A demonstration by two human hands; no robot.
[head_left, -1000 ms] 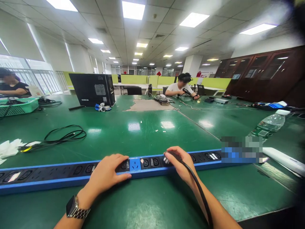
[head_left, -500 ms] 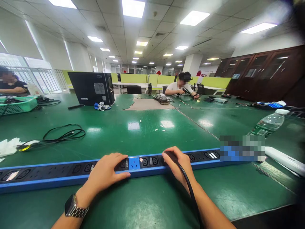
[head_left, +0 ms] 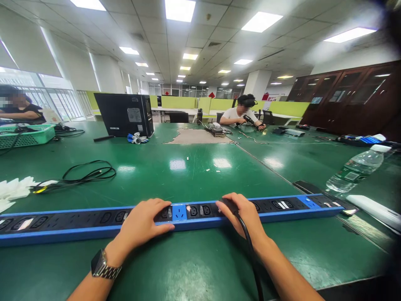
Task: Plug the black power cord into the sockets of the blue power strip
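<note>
A long blue power strip [head_left: 179, 212] with black sockets lies across the green table. My left hand [head_left: 141, 222], below a watch with a metal band [head_left: 103, 265], clasps it with the fingers over the far edge and the thumb along the near side. Further right, my right hand [head_left: 246, 215] grips a black plug [head_left: 231, 205] at the strip's socket face. A thick black cord [head_left: 250, 251] runs from the plug down past my wrist. My fingers cover the plug's front, so how deep it sits cannot be seen.
Beyond the strip are a coiled black cable [head_left: 90, 173], a black computer case [head_left: 123, 115] and gloves [head_left: 137, 138]. A tilted water bottle [head_left: 357, 169] and a white device [head_left: 376, 211] are at right. A green basket [head_left: 40, 136] stands left. Two other people sit around the table.
The view has shifted slightly, moving the scene a little to the right. Both hands keep their places on the strip and plug.
</note>
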